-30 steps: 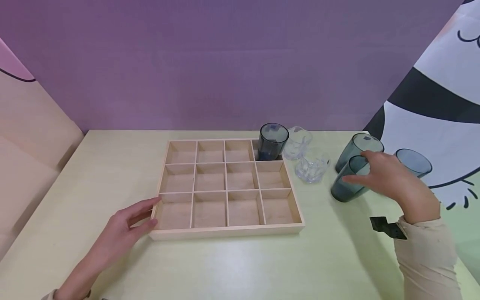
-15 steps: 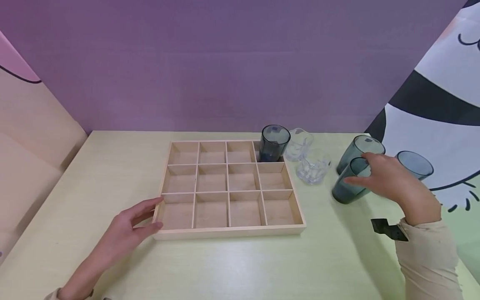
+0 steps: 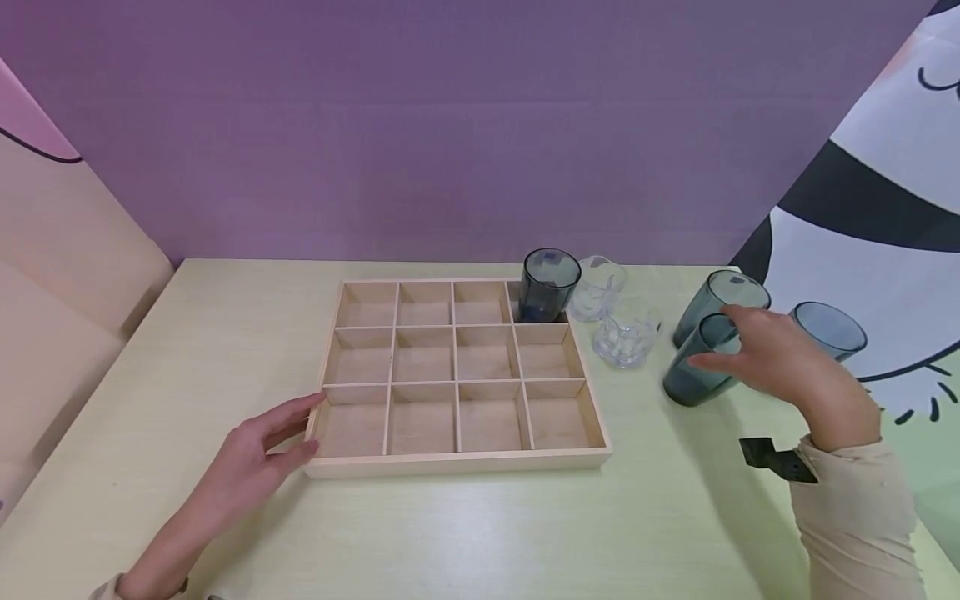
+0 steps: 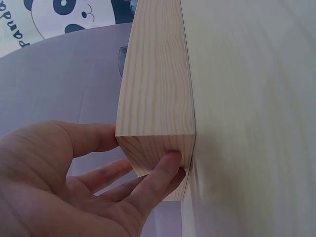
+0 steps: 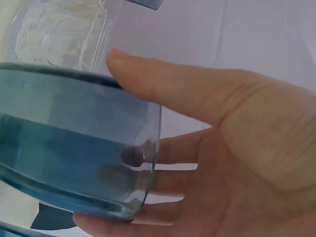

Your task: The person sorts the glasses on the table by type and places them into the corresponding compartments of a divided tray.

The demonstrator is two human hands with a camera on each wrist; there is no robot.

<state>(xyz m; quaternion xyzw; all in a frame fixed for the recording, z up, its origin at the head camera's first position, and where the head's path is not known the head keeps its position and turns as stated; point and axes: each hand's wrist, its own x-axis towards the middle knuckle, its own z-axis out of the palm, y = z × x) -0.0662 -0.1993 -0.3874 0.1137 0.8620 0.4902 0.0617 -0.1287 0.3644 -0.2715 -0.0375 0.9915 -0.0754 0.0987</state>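
A shallow wooden divider tray with several compartments lies on the table. My left hand is at its front left corner, thumb and fingertips touching the left wall; in the left wrist view, fingers rest against the wooden end face. One dark glass tumbler stands in the tray's back right compartment. To the right, my right hand grips a blue-grey glass tumbler near its rim. In the right wrist view, the thumb lies along one side of that tumbler and the fingers along the other.
Two clear wavy-rimmed glasses stand between the tray and the held tumbler. Another blue-grey tumbler is just behind it, and one more tumbler stands behind my right hand. A purple backdrop rises at the table's back edge.
The view has shifted very slightly. Both hands keep their places, at the tray's corner and on the tumbler.
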